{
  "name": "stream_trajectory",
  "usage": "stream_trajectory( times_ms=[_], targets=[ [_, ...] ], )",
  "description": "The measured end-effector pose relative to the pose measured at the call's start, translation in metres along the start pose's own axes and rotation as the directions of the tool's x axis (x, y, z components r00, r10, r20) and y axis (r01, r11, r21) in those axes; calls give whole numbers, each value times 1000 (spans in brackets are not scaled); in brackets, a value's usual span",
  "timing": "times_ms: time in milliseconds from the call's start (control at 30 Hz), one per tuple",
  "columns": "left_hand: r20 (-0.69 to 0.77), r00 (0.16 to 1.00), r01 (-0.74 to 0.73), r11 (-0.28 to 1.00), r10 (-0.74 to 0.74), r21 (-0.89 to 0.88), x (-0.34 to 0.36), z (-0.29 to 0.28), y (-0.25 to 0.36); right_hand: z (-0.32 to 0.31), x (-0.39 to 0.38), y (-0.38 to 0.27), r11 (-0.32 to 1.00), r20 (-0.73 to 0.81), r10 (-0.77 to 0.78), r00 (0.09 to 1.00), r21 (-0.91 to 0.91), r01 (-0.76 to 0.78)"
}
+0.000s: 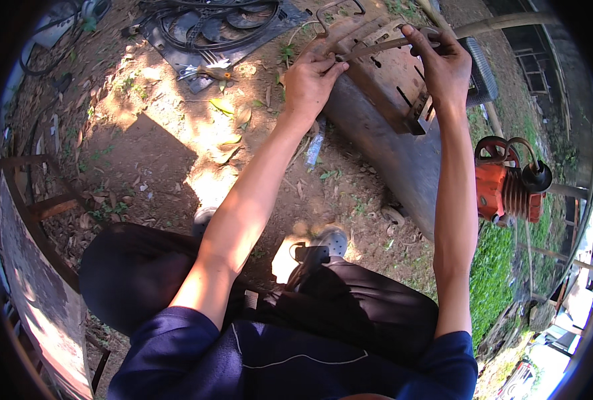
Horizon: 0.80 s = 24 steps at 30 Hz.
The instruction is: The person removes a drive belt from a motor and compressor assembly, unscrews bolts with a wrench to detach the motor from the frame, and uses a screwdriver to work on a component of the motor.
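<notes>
Both my hands are raised over a rusty metal mounting plate [383, 77] with slots cut in it, which sits on a long dark cylindrical tank [383, 153]. A slim, dull metal bar [376, 48] spans the gap between them, above the plate. My left hand [312, 83] pinches its left end between thumb and fingers. At the other end, my right hand [443, 63] is closed on the bar, thumb upright and fingers bent. The bar's exact kind is unclear, and its ends are partly covered by my fingers.
A black fan in its shroud [216, 27] lies at the far left, with small tools [206, 72] on its corner. To the right is a red finned compressor pump [506, 190]. A rusty metal frame [40, 207] stands at the left edge; leaves litter the dirt.
</notes>
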<state>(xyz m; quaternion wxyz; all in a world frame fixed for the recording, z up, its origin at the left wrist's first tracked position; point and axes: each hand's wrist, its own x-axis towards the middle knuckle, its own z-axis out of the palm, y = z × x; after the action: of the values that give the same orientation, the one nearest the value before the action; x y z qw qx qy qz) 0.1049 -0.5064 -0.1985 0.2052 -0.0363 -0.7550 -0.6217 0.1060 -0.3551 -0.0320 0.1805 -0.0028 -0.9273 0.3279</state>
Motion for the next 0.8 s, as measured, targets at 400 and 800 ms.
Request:
stream_trajectory(
  times_ms=[400, 800],
  targets=[
    [28, 992, 124, 992, -123, -31, 1, -1, 4, 122, 100, -55, 906, 269, -306, 913, -213, 367],
    [188, 967, 149, 978, -174, 143, -43, 3, -29, 246, 49, -37, 779, 387, -155, 909, -518, 353]
  ],
)
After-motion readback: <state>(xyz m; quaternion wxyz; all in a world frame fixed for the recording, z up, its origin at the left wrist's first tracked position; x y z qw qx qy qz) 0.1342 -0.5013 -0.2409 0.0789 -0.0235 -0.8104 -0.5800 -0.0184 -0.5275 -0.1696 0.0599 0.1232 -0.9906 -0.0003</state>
